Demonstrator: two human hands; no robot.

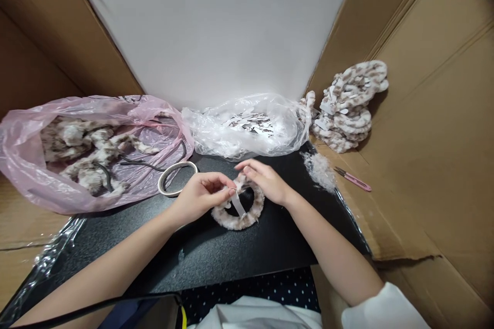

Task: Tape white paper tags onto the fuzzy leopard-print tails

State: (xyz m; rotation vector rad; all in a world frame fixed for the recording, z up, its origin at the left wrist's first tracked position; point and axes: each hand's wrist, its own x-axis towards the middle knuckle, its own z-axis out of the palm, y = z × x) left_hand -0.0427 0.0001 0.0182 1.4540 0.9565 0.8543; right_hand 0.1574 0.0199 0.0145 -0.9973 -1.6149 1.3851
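Observation:
A fuzzy brown-and-white headband (240,216) lies curved on the black table (216,252) between my hands. My left hand (203,196) is closed in a pinch on a white strip of tape (238,204) at the headband's top. My right hand (264,180) rests on the headband's upper right part with fingers curled and pressing on it. A roll of tape (176,178) lies just left of my left hand.
A pink plastic bag (88,149) holds several furry headbands at the left. A clear bag (250,126) of white paper strips sits behind my hands. A stack of furry headbands (349,105), a tuft of fluff (319,170) and pink snips (353,179) lie right. Cardboard walls surround.

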